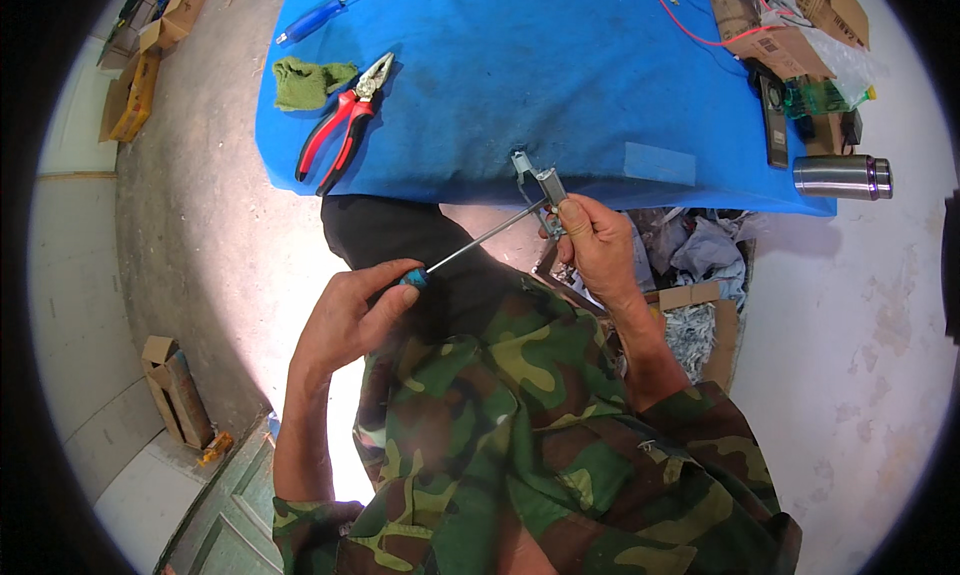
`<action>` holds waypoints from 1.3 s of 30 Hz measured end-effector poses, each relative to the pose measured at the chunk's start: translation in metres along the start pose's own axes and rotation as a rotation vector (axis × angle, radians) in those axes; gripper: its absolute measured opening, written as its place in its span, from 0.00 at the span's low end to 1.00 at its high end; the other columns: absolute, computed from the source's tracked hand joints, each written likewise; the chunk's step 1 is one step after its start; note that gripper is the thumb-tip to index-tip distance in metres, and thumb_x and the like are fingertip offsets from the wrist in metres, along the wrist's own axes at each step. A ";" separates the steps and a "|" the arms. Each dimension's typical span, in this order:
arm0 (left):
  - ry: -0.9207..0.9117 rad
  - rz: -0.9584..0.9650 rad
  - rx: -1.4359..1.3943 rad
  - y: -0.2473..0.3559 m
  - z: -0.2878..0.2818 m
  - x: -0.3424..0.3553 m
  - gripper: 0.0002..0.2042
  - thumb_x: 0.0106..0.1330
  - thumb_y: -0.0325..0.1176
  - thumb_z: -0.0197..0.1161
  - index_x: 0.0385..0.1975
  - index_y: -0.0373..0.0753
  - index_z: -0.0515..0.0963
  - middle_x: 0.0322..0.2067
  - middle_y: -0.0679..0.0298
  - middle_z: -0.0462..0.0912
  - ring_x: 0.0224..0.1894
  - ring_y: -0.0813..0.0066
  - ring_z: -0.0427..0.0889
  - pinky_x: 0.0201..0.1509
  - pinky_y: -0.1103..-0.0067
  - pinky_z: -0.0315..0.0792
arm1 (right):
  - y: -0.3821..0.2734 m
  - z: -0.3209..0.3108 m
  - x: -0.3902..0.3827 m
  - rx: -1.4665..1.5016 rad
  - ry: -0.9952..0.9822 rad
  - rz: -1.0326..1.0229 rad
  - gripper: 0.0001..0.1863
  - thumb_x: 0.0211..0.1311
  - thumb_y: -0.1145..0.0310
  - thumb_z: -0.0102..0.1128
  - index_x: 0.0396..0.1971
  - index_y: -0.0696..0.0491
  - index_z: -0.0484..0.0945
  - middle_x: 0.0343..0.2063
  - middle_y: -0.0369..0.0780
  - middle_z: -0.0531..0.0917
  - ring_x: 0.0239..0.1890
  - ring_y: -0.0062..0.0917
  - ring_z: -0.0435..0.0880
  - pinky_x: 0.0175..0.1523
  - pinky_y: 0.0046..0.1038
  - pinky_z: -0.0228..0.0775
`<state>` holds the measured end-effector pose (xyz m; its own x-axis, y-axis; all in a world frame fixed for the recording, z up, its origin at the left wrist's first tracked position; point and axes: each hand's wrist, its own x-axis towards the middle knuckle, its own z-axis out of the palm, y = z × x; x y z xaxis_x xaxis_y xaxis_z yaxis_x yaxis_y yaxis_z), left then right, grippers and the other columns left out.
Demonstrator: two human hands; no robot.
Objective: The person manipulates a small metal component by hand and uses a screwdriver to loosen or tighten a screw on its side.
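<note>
From my end I am watching two bare hands working just in front of a blue-covered table (pixel 500 85). The left hand (pixel 350 310) is gripping the blue handle of a screwdriver (pixel 487 237), thumb and fingers closing around it, and the shaft is slanting up and rightward to the other hand. The right hand (pixel 603 245) is holding a small silver metal part (pixel 552 186), pinching it between thumb and fingers. That part is sitting at the right hand's fingertips, well apart from the left hand, with its upper end overlapping the table's near edge in my view. The screwdriver's tip is meeting its lower portion, though I cannot tell whether it is seating in anything. Red-and-black pliers (pixel 358 120) are lying on the cloth beyond the left hand, beside a green rag (pixel 305 83); a steel flask (pixel 843 177) is lying far right.
</note>
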<state>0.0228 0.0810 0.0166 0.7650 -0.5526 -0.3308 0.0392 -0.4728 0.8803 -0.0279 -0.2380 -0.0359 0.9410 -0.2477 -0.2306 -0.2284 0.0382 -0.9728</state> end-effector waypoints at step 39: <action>0.178 -0.029 0.040 0.044 0.021 -0.033 0.19 0.68 0.33 0.67 0.55 0.29 0.82 0.36 0.50 0.89 0.27 0.67 0.84 0.33 0.76 0.76 | 0.009 0.013 -0.004 -0.176 0.071 -0.101 0.14 0.79 0.66 0.61 0.54 0.60 0.78 0.34 0.34 0.83 0.31 0.13 0.81 0.37 0.20 0.76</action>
<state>-0.0145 0.0644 0.0592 0.8657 -0.4098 -0.2874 0.0400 -0.5156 0.8559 -0.0304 -0.2241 -0.0435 0.9428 -0.3091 -0.1245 -0.1800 -0.1580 -0.9709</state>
